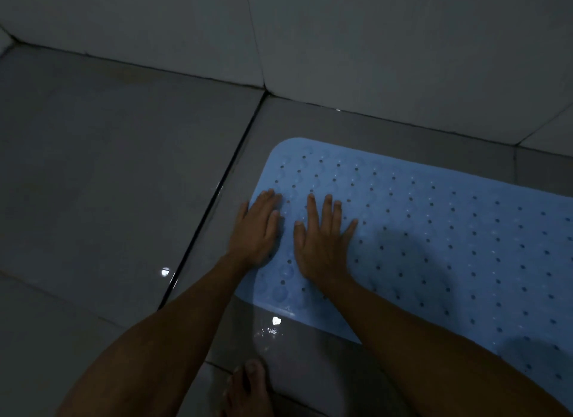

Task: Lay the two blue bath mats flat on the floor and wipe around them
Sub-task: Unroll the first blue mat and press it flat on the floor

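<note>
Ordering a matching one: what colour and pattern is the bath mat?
Light blue bath mat dotted with small holes, head view.

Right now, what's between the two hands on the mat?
Only a bare strip of blue mat between left hand and right hand, per the head view.

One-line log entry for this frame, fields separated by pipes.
stage: flattening mat | left hand: palm down at blue bath mat end edge | right hand: flat on mat | second mat: not visible | floor: wet glints

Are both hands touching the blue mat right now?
Touching. The head view shows the left hand and right hand lying palm-down with fingers straight on the near-left end of the blue mat, no gap visible.
</note>
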